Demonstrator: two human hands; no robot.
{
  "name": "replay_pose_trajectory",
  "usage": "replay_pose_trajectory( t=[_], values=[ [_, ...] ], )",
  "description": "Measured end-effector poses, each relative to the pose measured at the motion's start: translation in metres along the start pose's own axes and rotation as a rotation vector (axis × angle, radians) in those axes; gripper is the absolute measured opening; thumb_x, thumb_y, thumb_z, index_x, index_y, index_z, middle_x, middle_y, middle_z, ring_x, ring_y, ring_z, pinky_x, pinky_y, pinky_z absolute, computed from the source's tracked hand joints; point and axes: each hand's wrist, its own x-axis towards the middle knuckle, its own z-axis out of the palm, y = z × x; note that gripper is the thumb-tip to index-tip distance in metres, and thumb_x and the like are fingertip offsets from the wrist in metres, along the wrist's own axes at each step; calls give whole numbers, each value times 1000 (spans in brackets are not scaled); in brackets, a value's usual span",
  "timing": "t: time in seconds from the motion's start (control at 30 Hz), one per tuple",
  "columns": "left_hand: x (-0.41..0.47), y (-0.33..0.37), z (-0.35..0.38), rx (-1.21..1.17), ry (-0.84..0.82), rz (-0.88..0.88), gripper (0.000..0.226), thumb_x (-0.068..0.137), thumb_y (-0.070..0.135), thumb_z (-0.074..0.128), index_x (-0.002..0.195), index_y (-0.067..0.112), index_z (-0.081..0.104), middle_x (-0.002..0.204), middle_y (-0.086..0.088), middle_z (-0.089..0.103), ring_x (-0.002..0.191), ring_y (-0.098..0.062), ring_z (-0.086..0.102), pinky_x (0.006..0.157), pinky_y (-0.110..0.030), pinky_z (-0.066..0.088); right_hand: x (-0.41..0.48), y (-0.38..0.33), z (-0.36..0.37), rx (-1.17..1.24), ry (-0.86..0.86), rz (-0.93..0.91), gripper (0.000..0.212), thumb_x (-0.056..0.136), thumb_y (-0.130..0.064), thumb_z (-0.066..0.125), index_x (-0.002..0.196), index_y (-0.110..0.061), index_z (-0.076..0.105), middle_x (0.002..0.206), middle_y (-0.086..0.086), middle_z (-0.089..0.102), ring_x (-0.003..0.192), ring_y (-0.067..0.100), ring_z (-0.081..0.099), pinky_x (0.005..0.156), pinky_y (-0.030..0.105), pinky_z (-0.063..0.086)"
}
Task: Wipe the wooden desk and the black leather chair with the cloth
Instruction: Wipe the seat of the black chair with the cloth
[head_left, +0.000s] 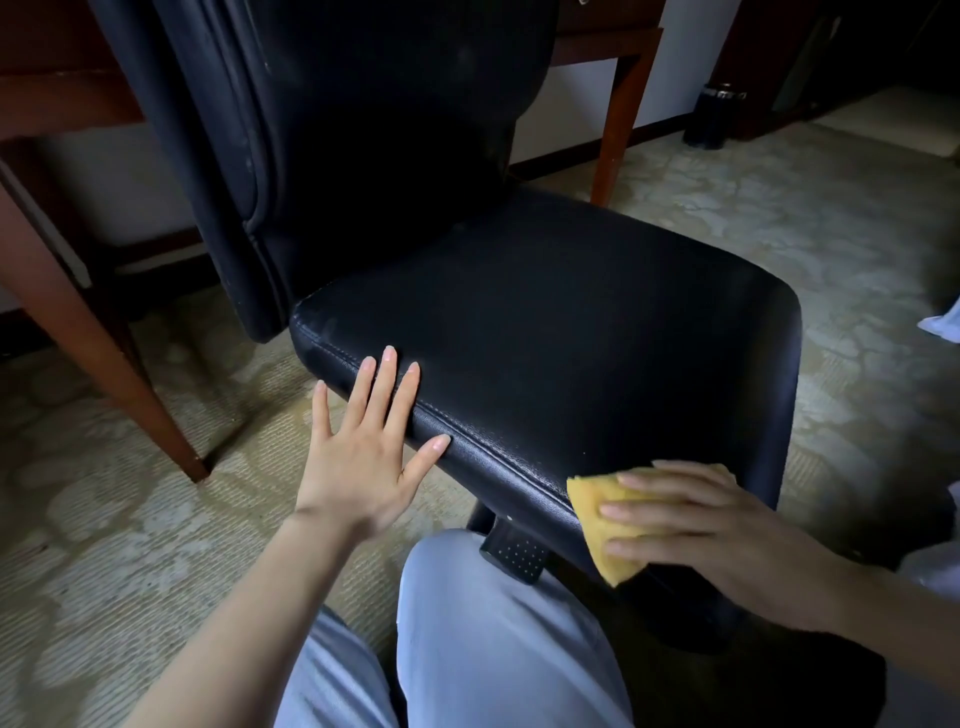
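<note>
The black leather chair (545, 322) fills the middle of the head view, its backrest rising at upper left and its seat facing me. My left hand (363, 447) lies flat with fingers spread against the seat's near-left side edge. My right hand (727, 540) presses a folded yellow cloth (597, 514) against the seat's near front edge, fingers lying over the cloth. The wooden desk (62, 88) stands behind the chair, with one leg at left and another at upper right; its top is out of view.
Patterned beige carpet (130, 519) covers the floor. A desk leg (618, 114) stands behind the seat. A dark cylindrical container (717, 114) sits on the floor at upper right. My knees in light grey trousers (493, 639) are below the seat. Something white (943, 325) lies at the right edge.
</note>
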Motion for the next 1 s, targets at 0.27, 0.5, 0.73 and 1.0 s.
replay_pose_trajectory(
  t=[0.27, 0.5, 0.73, 1.0],
  values=[
    [15, -18, -3, 18, -36, -33, 82, 72, 68, -27, 144, 28, -27, 155, 5, -30, 144, -11, -23, 115, -51, -11, 84, 59, 16, 121, 171, 461, 39, 91, 8, 50, 119, -13, 65, 130, 0, 58, 127, 26, 48, 103, 42, 40],
    [20, -22, -14, -168, -112, -179, 95, 69, 71, -18, 151, 23, -12, 159, 8, -16, 145, -8, -19, 114, -47, -16, 214, 93, 32, 149, 111, 692, 39, 99, -15, 33, 120, -33, 59, 119, -7, 60, 108, 27, 55, 88, 37, 44],
    [-19, -23, -8, -328, -186, -224, 77, 88, 65, 2, 152, 24, -13, 159, 10, -12, 143, -5, -19, 114, -42, -18, 253, 85, 49, 53, 0, 659, 40, 99, -17, 34, 129, -39, 50, 112, 4, 60, 97, 35, 53, 75, 36, 31],
    [-45, 38, 0, -754, -113, -269, 61, 102, 41, 23, 152, 25, -8, 161, 7, -4, 147, -9, 0, 120, -43, 0, 186, 47, 36, 88, 51, 98, 46, 96, 5, 40, 126, -24, 60, 135, -9, 54, 133, 16, 42, 105, 34, 38]
  ],
)
